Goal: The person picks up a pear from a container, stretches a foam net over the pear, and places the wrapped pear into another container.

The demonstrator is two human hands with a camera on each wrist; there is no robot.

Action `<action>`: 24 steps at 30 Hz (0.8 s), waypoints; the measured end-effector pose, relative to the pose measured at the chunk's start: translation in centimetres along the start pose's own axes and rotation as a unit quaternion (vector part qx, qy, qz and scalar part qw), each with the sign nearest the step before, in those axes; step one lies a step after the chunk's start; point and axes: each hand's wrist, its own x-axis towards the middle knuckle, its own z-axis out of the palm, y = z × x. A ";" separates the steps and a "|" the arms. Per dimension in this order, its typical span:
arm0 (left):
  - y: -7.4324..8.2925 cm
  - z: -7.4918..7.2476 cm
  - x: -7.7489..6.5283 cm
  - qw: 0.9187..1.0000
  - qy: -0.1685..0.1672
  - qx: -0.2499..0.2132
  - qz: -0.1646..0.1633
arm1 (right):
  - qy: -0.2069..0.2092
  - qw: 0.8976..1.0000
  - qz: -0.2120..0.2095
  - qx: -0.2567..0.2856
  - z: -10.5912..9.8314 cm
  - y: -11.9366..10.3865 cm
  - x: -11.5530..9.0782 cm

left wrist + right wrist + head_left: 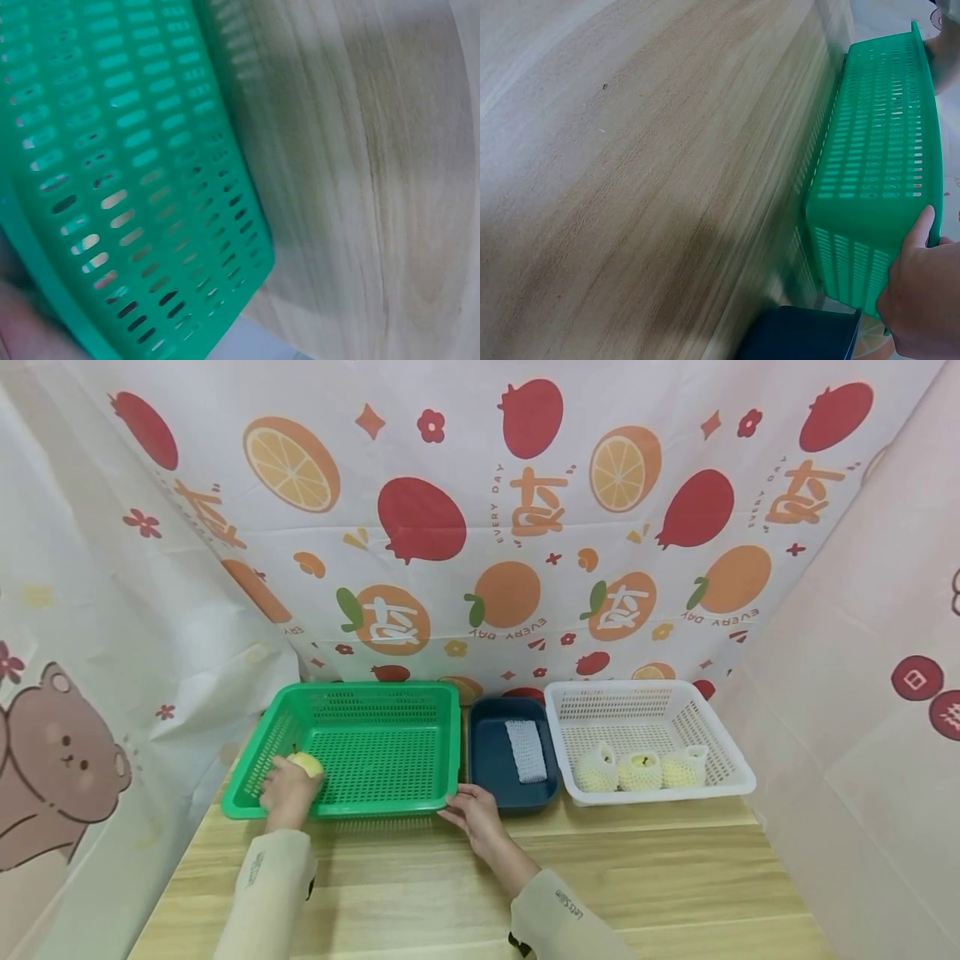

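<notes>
A pale yellow pear (307, 765) with a dark stem is at the left end of the green basket (375, 810). My left hand (288, 789) reaches over the front rim and grips it, covering its near left side. Only part of that hand shows past the rim in the left wrist view. At the basket's front right corner, my right hand (477, 817) pinches the rim. In the right wrist view its thumb (921, 229) lies on the outside of the corner, the other fingers mostly hidden behind the rim.
A dark blue tray (491, 727) holding a white foam net sleeve (527, 752) stands right of the green basket. Beyond it, a white basket (652, 687) holds several fruits in foam nets (640, 774). Printed curtains (480, 527) close in the back and sides of the wooden table (420, 893).
</notes>
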 end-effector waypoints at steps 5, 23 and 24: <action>-0.2 0.0 0.8 1.000 -0.009 -0.018 0.011 | 0.001 1.000 0.002 0.004 0.0 -0.1 0.1; -0.3 0.0 1.8 0.997 -0.032 -0.038 0.056 | 0.002 1.000 -0.005 0.001 0.0 0.0 0.4; -0.2 0.1 1.8 0.997 -0.021 -0.047 0.055 | 0.003 1.000 -0.005 0.000 0.0 0.0 0.4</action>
